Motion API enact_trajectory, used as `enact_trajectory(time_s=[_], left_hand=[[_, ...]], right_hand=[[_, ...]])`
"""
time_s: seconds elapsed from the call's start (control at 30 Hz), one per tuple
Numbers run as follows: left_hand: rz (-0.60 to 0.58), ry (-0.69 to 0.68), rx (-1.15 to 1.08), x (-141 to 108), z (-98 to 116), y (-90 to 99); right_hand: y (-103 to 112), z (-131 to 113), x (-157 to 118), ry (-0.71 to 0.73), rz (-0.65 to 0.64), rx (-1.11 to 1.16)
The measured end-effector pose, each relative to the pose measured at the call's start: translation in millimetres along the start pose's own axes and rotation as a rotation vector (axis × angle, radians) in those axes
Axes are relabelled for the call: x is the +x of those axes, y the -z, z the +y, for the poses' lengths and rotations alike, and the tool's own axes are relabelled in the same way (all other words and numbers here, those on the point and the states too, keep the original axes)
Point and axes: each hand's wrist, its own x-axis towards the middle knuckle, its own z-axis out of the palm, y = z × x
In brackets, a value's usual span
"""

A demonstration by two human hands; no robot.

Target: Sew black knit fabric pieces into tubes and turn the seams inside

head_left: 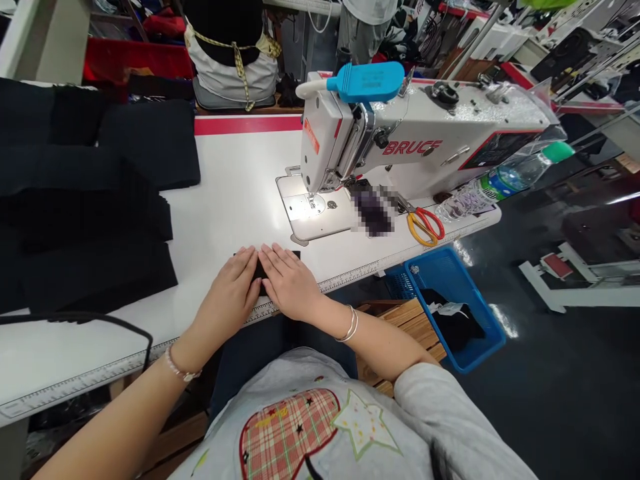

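Note:
My left hand [230,293] and my right hand [290,283] lie flat, side by side, on a small piece of black fabric [259,271] near the table's front edge. Their fingers are stretched out and their fingertips nearly meet; most of the fabric is hidden beneath them. Just beyond stands a white sewing machine [400,133], its needle plate [315,207] bare at the left. To the left of my hands lie stacks of folded black fabric [90,200].
Scissors [425,225] with red and yellow handles and a water bottle [505,181] lie along the machine's right side. A blue basket [487,313] with black cloth stands below the table [235,193]. A black cable [110,321] crosses the left front. Behind are a dress form [230,60] and another person [367,33].

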Motion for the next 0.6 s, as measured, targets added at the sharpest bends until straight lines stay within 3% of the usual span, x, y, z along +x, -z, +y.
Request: enact_trajectory(time_s=[0.23, 0.6], left_hand=[[-0.039, -0.009, 0.205, -6.8, 1.3, 2.3], [-0.111, 0.003, 0.211, -5.5, -2.3, 12.5]], right_hand=[[3.3, -2.5, -1.2, -0.022, -0.035, -0.003], [1.6, -4.1, -0.5, -0.025, -0.025, -0.031]])
